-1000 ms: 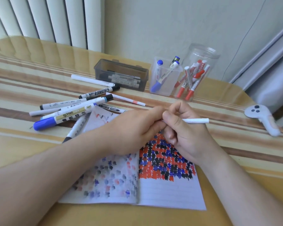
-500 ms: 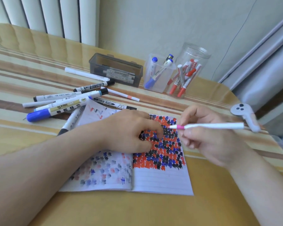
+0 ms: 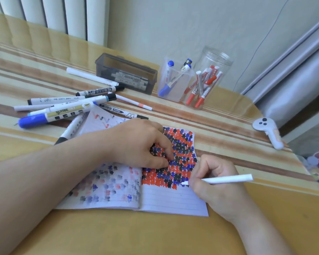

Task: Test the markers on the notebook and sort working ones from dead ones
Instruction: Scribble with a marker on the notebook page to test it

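On the right page of the notebook (image 3: 173, 201), at the lower edge of the coloured scribbles, we are testing a thin white marker (image 3: 226, 179): our right hand (image 3: 215, 183) is pinching it near the tip, while our left hand (image 3: 142, 146) is resting on the pages with fingers curled, and whether it hides anything we cannot tell. Next we are likely needing a short stroke on bare lines, then judging the ink and sorting, maybe toward the clear cup (image 3: 175, 85) or jar (image 3: 214, 70)

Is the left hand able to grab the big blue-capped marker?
Probably yes. The left hand rests on the notebook, and the blue-capped marker lies uncovered atop the pile just to its left, nothing between them.
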`<action>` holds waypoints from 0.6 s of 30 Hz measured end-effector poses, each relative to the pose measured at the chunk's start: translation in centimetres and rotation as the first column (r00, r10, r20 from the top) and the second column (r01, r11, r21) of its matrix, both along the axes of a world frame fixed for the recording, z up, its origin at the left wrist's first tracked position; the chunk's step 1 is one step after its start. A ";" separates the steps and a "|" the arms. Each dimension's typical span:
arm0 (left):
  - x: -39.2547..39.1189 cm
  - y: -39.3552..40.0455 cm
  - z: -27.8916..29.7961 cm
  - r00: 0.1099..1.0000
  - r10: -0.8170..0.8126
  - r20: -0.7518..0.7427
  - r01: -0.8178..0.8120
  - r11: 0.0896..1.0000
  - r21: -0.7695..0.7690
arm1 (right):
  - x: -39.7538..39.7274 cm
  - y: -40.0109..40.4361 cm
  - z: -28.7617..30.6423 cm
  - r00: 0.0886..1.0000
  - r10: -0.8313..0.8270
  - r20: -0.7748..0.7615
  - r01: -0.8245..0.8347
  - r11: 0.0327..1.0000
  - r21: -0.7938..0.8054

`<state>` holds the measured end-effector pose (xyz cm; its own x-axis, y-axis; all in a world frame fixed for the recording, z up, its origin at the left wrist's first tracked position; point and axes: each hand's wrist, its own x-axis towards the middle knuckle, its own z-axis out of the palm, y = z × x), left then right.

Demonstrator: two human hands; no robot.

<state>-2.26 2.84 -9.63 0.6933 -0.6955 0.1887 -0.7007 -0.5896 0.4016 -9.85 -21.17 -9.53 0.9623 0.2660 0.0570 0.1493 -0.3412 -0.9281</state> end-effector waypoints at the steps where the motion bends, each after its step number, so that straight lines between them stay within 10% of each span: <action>1: 0.0 0.0 0.0 1.000 -0.001 -0.002 0.001 1.000 0.003 | 0.0 0.0 0.0 1.000 0.014 -0.001 -0.014 1.000 -0.008; 18: 0.3 0.0 -0.2 1.000 -0.004 0.021 0.004 1.000 -0.003 | -0.1 0.1 -0.2 0.999 0.036 0.033 -0.033 0.995 -0.092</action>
